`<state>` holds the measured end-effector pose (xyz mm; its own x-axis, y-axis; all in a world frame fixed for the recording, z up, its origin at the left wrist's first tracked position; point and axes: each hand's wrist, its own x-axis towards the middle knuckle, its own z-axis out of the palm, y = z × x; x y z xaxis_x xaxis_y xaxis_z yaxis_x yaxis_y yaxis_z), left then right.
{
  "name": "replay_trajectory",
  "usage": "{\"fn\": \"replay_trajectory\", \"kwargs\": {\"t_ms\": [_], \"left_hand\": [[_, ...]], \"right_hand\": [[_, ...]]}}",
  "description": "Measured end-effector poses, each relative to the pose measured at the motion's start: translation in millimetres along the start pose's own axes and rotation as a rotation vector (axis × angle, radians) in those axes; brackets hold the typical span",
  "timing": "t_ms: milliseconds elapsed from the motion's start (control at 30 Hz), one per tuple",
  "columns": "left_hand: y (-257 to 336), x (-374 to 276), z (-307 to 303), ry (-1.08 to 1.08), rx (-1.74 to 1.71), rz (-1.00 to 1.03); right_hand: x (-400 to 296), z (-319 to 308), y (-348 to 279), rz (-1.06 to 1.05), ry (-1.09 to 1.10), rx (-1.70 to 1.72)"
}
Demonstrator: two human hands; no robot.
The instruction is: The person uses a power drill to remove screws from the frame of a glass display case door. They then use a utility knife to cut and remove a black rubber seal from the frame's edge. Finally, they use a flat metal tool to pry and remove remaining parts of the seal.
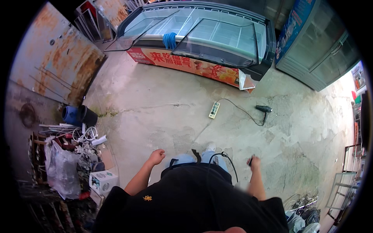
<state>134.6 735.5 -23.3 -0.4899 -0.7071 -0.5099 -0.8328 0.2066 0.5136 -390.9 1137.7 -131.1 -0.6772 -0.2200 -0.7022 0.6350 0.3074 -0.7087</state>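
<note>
My left hand [157, 156] hangs beside my hip with its fingers curled, and nothing shows in it. My right hand [254, 163] is closed around a small dark object [250, 161], too small to identify. On the concrete floor in front of me lie a power strip [214, 110] and a black hair dryer [264, 109], linked by a dark cord. Farther ahead stands a chest display freezer [201, 43] with glass lids [218, 40] set askew. A blue cloth [169, 40] hangs over its front edge.
An upright glass-door cooler [326, 58] stands at the right back. At left are a rusty metal sheet [58, 55], a blue bucket [70, 114], a black bucket [89, 116] and piled scrap with a plastic bag [62, 169]. A metal frame [339, 189] and bags [310, 217] are at lower right.
</note>
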Motion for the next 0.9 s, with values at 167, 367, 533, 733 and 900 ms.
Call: {"fn": "replay_trajectory", "kwargs": {"t_ms": [167,367,533,733,900], "left_hand": [[-20.1,35.3,-74.4,0.174,-0.162,-0.13],[58.1,219.3,-139.2,0.362,0.041,0.114],[198.9,399.4,-183.6,0.441,0.162,0.424],[285.5,513.0,-207.8,0.374,0.415,0.775],[275.0,531.5,-221.9,0.216,0.506,0.758]], "right_hand": [[3.3,179.0,-151.2,0.006,-0.248,-0.045],[18.8,244.0,-234.3,-0.147,-0.225,-0.082],[28.3,235.5,-247.2,-0.191,0.046,-0.176],[11.1,296.9,-272.6,-0.138,0.248,-0.026],[18.0,350.2,-289.4,-0.12,0.197,-0.065]]}}
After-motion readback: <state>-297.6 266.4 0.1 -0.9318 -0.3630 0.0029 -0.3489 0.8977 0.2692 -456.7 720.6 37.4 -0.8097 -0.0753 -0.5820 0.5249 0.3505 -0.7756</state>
